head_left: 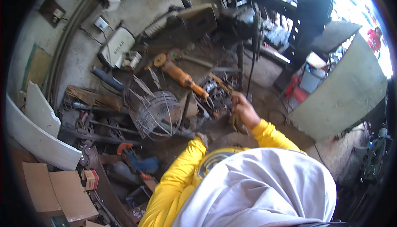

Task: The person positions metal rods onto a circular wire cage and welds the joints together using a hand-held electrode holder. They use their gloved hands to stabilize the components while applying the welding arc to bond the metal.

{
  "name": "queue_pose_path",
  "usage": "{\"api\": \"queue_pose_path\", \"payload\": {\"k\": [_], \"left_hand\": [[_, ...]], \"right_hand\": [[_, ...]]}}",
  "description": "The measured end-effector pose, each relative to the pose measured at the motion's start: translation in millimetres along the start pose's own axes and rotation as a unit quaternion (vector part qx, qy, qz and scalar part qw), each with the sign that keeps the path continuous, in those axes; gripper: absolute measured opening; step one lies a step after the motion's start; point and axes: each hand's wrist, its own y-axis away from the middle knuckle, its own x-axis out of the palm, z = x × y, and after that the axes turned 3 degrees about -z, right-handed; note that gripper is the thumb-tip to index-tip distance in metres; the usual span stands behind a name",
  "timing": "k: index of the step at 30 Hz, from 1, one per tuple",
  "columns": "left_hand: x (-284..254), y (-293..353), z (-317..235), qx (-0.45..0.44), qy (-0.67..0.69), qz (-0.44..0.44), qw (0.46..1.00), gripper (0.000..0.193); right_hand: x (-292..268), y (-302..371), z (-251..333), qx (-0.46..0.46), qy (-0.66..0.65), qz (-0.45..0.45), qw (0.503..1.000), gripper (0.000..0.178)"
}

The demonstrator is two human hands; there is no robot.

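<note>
The right hand [246, 113] had curled fingers [235, 98]; whether they gripped anything, I could not tell. At their ten o'clock, just beside them, lay a dark metal assembly [219, 95], with an orange power tool [178, 75] beyond. The left hand's [202, 139] fingers were indistinct, their state unclear; a wire-bound cylinder [159, 108] sat at its ten o'clock.

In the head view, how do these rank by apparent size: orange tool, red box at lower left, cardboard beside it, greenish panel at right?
Largest to smallest, as they look:
1. greenish panel
2. cardboard
3. orange tool
4. red box
</note>
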Motion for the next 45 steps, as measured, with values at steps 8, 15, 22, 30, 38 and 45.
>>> {"api": "queue_pose_path", "payload": {"k": [8, 15, 22, 30, 38, 45], "left_hand": [[12, 16, -25, 0.057, 0.028, -0.107, 0.992, 0.037], [9, 35, -10, 0.183, -0.242, -0.198, 0.932, 0.042], [-10, 51, 21, 0.205, -0.276, -0.290, 0.893, 0.054], [27, 40, -21, 0.284, -0.346, -0.205, 0.870, 0.067], [18, 36, -2, 0.017, 0.091, -0.193, 0.977, 0.047], [12, 45, 1, -0.104, 0.155, -0.177, 0.966, 0.029]], "right_hand": [[-2, 15, 63, 0.108, 0.185, -0.002, 0.977, 0.058], [-56, 51, 36, 0.159, -0.102, 0.081, 0.979, 0.047], [-65, 45, 29, 0.195, -0.233, 0.064, 0.951, 0.040], [-9, 41, 35, 0.237, -0.178, -0.017, 0.955, 0.046], [6, 42, 23, -0.058, 0.322, 0.069, 0.943, 0.047], [26, 60, 35, -0.147, 0.453, -0.003, 0.879, 0.033]]}}
